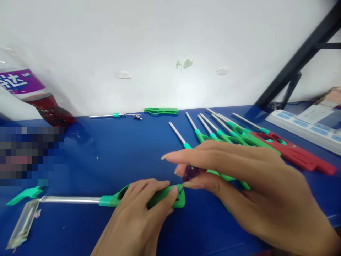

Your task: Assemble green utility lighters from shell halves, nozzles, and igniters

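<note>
A green long-nosed gas lighter [109,200] lies across the blue table with its metal tube pointing left. My left hand [141,206] is closed around its handle and presses it down. My right hand [247,185] pinches a small screwdriver [192,172] by its dark purple-red handle. The thin screwdriver tip meets the right end of the lighter's handle, by a small slot. Beside the lighter tube's left end are a green trigger piece [25,195] and a clear plastic fuel tank [23,224].
Several green lighters [204,137] and a red lighter [295,151] lie behind my right hand. A green half shell [161,111] and a wired metal tube [114,115] rest near the wall. A drink bottle [50,106] stands left, a power strip [306,129] right.
</note>
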Available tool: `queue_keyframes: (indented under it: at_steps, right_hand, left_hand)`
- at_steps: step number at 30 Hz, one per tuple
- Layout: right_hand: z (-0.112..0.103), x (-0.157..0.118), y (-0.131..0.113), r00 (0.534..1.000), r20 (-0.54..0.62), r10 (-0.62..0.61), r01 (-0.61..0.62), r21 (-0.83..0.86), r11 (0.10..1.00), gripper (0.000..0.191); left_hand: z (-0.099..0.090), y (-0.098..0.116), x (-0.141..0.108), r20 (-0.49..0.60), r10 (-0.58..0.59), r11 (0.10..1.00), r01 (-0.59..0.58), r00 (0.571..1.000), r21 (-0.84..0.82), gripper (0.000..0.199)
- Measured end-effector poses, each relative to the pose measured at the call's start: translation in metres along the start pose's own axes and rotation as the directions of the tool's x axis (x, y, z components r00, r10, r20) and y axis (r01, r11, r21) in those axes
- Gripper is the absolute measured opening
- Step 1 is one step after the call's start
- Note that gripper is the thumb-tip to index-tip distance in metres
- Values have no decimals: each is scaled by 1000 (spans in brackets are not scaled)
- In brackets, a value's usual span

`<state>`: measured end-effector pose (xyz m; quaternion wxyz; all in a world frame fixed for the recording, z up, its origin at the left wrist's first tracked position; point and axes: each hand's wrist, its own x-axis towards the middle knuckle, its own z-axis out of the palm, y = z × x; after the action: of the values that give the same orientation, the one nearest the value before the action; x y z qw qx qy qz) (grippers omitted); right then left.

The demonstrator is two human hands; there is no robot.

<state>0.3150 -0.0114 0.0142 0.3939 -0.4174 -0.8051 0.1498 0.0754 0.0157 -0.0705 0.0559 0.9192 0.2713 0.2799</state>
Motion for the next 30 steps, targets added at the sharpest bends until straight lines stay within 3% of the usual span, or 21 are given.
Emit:
queue_keyframes:
  at_steps: [3, 8, 13, 30]
  right_hand:
    - [-1, 1, -2, 1000, -2, 19, -19, -52, 998, 32]
    - [0, -1, -7, 998, 37, 59, -55, -83, 995, 44]
    - [2, -1, -7, 994, 54, 91, -85, -98, 992, 45]
    - [1, 1, -7, 997, 21, 77, -74, -120, 990, 19]
  left_hand:
    - [0, 0, 3, -10, 3, 1000, -3, 1000, -4, 34]
    - [-1, 0, 7, -37, 8, 1000, -9, 999, -27, 30]
    - [-2, 0, 7, -43, 5, 999, -6, 999, -33, 37]
    - [-5, 4, 9, -23, -17, 1000, 16, 1000, -7, 29]
